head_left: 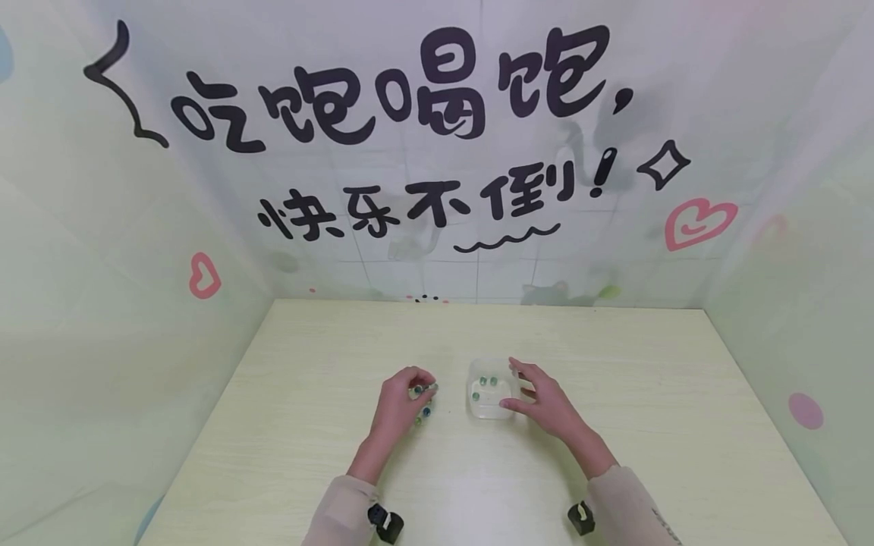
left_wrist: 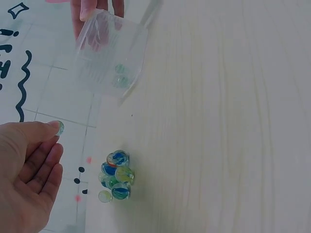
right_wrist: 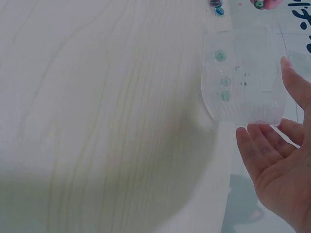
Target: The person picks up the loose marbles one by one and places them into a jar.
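My left hand point(head_left: 397, 402) pinches a greenish glass marble point(left_wrist: 60, 128) between thumb and forefinger. Beneath it on the table lies a small cluster of glass marbles point(left_wrist: 116, 174) with blue, green and yellow swirls; in the head view the hand partly covers them. To the right stands a clear plastic container point(head_left: 490, 410) with 3 greenish marbles point(right_wrist: 220, 56) visible at its bottom. My right hand point(head_left: 549, 402) holds the container's right side, thumb at the near edge and fingers along the far side and wall.
The pale wooden table point(head_left: 287, 485) extends around both hands. Behind it hangs a white backdrop point(head_left: 341, 265) with black lettering, and similar sheets close off the left and right sides. A black band piece point(head_left: 581, 519) is by the right sleeve.
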`<control>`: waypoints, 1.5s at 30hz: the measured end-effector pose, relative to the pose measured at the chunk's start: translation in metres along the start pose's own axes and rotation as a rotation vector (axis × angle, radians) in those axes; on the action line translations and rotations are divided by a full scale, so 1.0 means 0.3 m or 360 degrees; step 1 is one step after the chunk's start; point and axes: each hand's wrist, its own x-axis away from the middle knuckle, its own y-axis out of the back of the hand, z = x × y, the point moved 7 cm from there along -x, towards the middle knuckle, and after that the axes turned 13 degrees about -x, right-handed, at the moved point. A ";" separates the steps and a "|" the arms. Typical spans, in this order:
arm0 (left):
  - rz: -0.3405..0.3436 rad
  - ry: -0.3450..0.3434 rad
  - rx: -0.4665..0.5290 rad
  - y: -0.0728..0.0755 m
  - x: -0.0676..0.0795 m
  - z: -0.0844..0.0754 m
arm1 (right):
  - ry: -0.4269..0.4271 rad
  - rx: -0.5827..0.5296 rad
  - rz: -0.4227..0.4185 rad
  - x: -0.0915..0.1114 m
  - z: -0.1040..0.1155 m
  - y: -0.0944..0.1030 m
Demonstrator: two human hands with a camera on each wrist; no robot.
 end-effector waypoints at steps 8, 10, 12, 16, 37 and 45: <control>0.0014 -0.0010 0.0029 -0.013 -0.007 -0.028 | -0.0014 -0.0010 0.0000 0.001 0.001 0.000; 0.0019 -0.0001 0.0019 -0.017 -0.009 -0.035 | -0.0015 -0.0006 -0.0002 0.001 0.001 0.000; 0.0024 0.0008 0.0018 -0.020 -0.011 -0.040 | -0.0018 -0.0003 -0.0004 0.001 0.001 0.000; 0.0030 0.0005 0.0036 -0.027 -0.015 -0.050 | -0.0025 0.0002 -0.0010 0.001 0.001 0.000; 0.0029 -0.0100 0.0018 -0.057 -0.018 -0.105 | 0.0007 -0.0008 -0.0006 0.001 0.005 -0.005; 0.0046 -0.0123 0.0027 -0.065 -0.016 -0.125 | 0.0001 -0.0004 -0.0018 0.000 0.004 -0.005</control>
